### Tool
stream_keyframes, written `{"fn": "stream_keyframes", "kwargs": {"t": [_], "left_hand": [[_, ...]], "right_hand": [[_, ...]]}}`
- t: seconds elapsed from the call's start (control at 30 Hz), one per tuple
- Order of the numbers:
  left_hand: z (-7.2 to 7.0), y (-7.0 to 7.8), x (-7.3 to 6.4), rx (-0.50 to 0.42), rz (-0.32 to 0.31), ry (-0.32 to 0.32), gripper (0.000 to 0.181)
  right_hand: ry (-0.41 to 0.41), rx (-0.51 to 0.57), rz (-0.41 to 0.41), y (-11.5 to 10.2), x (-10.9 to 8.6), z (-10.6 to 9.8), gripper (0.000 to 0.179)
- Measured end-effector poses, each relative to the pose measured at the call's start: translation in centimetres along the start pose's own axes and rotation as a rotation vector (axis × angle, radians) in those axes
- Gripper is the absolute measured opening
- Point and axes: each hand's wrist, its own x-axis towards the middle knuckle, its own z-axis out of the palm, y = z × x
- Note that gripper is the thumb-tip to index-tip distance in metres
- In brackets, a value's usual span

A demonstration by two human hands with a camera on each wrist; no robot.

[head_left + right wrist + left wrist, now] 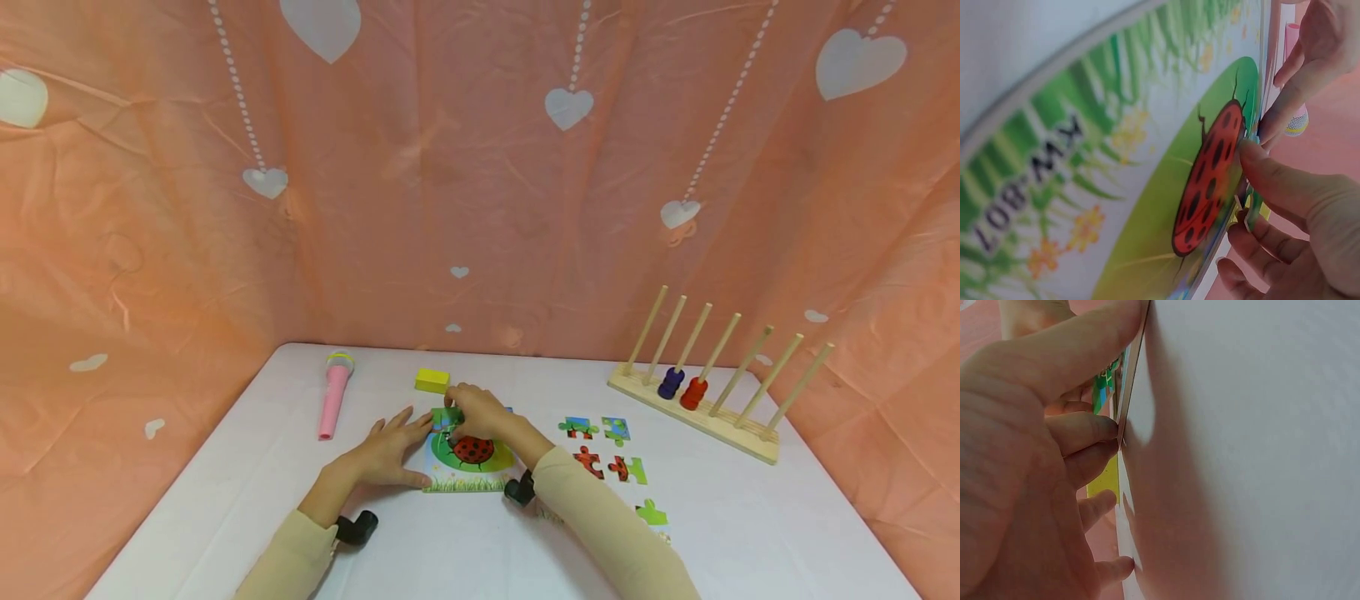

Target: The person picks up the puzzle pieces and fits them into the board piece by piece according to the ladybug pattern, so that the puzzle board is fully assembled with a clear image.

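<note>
A ladybug puzzle board lies flat on the white table, its printed red ladybug clear in the right wrist view. My left hand rests at the board's left side with fingers spread, thumb and fingertips touching its edge. Over the board's upper left part, my right hand pinches a green puzzle piece between thumb and fingers. That piece is partly hidden by the fingers. Another green-and-blue piece shows at the board's upper left corner. Several loose puzzle pieces lie right of the board, some partly behind the right sleeve.
A yellow block stands behind the board. To the left lies a pink toy microphone. At the back right is a wooden peg stand with dark blue beads and red beads. A pink curtain hangs behind the table.
</note>
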Motion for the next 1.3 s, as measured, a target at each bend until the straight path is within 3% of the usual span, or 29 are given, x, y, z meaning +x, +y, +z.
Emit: {"fn": "stream_keyframes", "kwargs": {"t": [0.4,0.67,0.8,0.9,1.07,1.3], "left_hand": [[0.1,-0.1,0.0,0.003,0.013,0.008,0.095],[0.0,-0.1,-0.1,-0.003,0.020,0.013,0.096],[0.1,-0.1,-0.2,-0.006,0.017,0.010,0.095],[0.0,0.0,-0.2,-0.010,0.014,0.008,0.095],[0.1,0.0,-0.1,-0.008,0.012,0.009,0.094],[0.1,0.1,-0.1,-0.006,0.011,0.010,0.094]], "right_hand": [[-0.028,-0.109,-0.034,-0.3,0.0,-0.1,0.043],[-0.032,-0.091,-0.039,-0.3,-0.2,0.1,0.050],[-0.029,-0.101,-0.064,-0.3,-0.9,-0.1,0.054],[-0.046,-0.200,-0.090,-0.4,-1.9,-0.5,0.052],[-0.145,-0.357,-0.098,-0.3,-3.9,-0.6,0.058],[-0.193,-0.324,-0.092,0.3,-4.8,-0.1,0.064]]}}
